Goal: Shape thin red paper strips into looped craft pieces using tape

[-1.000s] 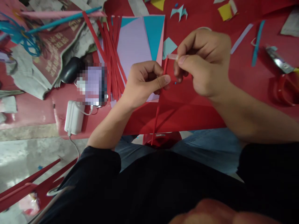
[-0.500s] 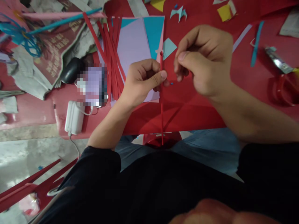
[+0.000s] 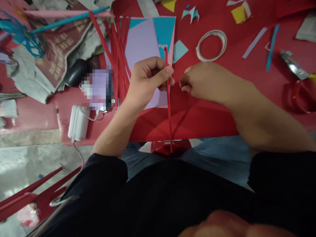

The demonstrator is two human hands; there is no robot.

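Red paper strip [image 3: 168,108] thin and upright, pinched in left hand [image 3: 148,82], right hand [image 3: 204,82] loosely curled just beside, empty, tape ring [image 3: 211,45] beyond, red table's [image 3: 222,121] near edge below.

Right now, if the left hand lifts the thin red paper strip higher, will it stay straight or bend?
The red paper strip probably stays fairly straight: it stands nearly upright from the left hand. It looks very light, and likely creases easily, being so narrow.
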